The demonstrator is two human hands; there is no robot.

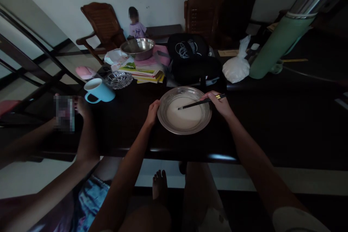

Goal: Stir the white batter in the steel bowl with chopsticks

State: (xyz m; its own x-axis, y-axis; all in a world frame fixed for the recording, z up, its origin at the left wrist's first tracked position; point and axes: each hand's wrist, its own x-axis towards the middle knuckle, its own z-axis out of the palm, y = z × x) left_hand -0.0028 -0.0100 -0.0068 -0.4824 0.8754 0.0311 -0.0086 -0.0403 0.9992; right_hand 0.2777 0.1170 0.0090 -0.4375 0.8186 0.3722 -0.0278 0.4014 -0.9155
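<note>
A wide metal bowl (185,131) stands on the dark table in front of me, with a smooth white batter-like liquid (183,117) in it. My left hand (153,112) grips the bowl's left rim. In my right hand (219,104) is a pair of black chopsticks (194,103) with gold bands, pinched near the upper end. They slant down to the left, and their tips meet the white liquid near the middle of the bowl.
Left of the bowl are a light blue mug (104,90) and a glass dish (119,79). Behind lie books (149,76), another metal bowl (138,56) and a black bag (194,69). A tied bag of white powder (236,69) and green thermos (282,43) stand right. Another person's hands (81,107) hold a blurred-out object.
</note>
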